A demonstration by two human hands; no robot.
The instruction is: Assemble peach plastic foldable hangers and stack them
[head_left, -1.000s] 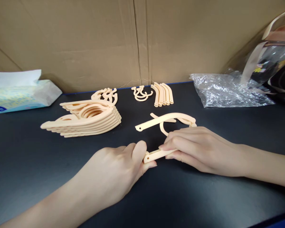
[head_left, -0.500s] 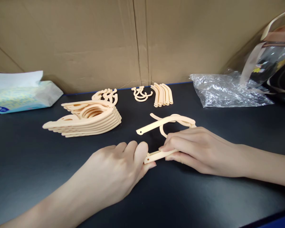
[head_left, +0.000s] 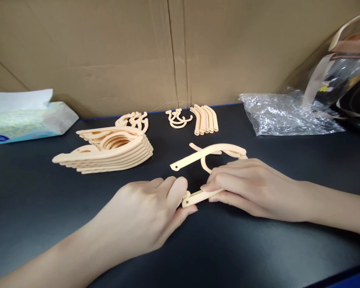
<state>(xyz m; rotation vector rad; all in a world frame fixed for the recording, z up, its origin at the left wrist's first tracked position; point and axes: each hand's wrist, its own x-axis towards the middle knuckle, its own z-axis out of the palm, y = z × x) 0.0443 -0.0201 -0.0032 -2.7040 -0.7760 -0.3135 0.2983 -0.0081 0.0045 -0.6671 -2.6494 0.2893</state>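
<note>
Between my hands is a cream plastic folding hanger point(head_left: 210, 152), partly assembled. One of its arms point(head_left: 198, 197), with a hole at the end, points left. My right hand point(head_left: 249, 190) pinches this arm between thumb and fingers. At the holed end my left hand point(head_left: 151, 212) is closed around a small cream plastic piece point(head_left: 186, 195), most of it hidden by the fingers. The hanger's other arm slants behind my right hand, also with a hole at its tip, and a curved hook part point(head_left: 204, 165) lies below it.
Stacked folded hangers point(head_left: 114, 154) stand at left. Loose hooks point(head_left: 135, 120), more curved hooks point(head_left: 177, 120) and several loose hanger arms point(head_left: 204, 120) lie along the cardboard wall point(head_left: 108, 52). A tissue pack point(head_left: 33, 120) sits far left; clear plastic wrap point(head_left: 288, 114) and a transparent bottle point(head_left: 345, 76) are right.
My left hand has shifted slightly, and a little more of the small piece shows beside the arm's end. My right hand keeps its grip almost unmoved.
</note>
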